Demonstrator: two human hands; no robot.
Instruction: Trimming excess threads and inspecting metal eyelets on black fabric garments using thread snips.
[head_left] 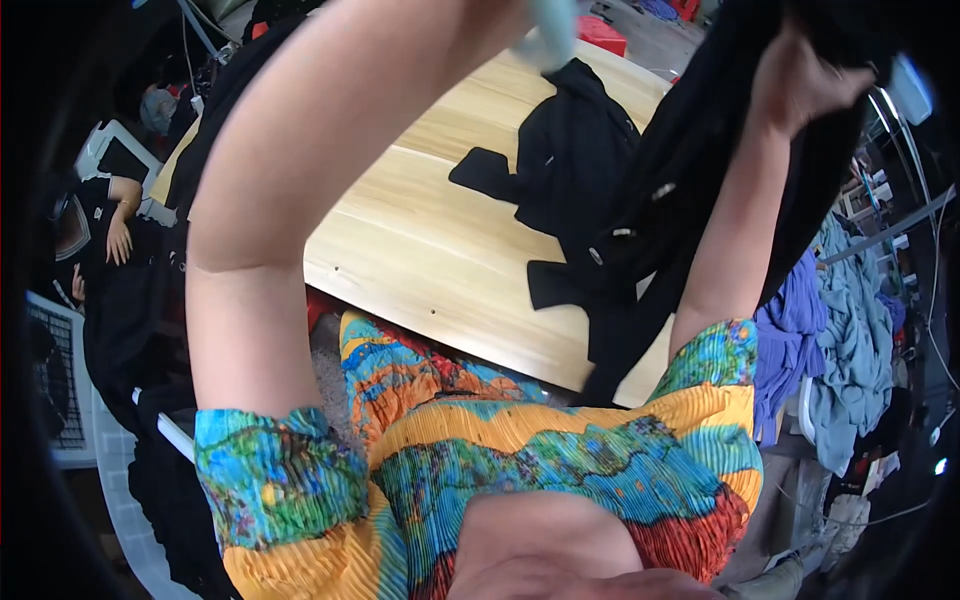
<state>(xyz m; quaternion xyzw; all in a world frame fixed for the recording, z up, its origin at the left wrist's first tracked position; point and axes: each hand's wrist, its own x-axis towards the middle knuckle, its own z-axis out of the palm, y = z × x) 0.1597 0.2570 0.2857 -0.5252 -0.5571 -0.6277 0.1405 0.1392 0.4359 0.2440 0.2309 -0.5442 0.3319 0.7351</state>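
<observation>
My right hand [800, 88] is raised at the upper right, closed on a black garment [690, 170] that hangs in dark folds over the table's right side. Small white tags or buttons show on the cloth. Up past the top edge reaches my left forearm [340, 110], so that hand is hidden. A pale blue-green band [552, 30], blurred, sits near its wrist end. More black clothing [575, 140] lies spread on the light wooden table [420, 240]; where it parts from the held garment I cannot tell.
Purple cloth [790, 340] and grey-blue cloth [850, 330] hang in a heap at the right. Black fabric [140, 300] piles up on the left, with a pale plastic bin [125, 500] below. Another person's hand [118, 240] rests at the far left. A red box [603, 38] stands beyond the table.
</observation>
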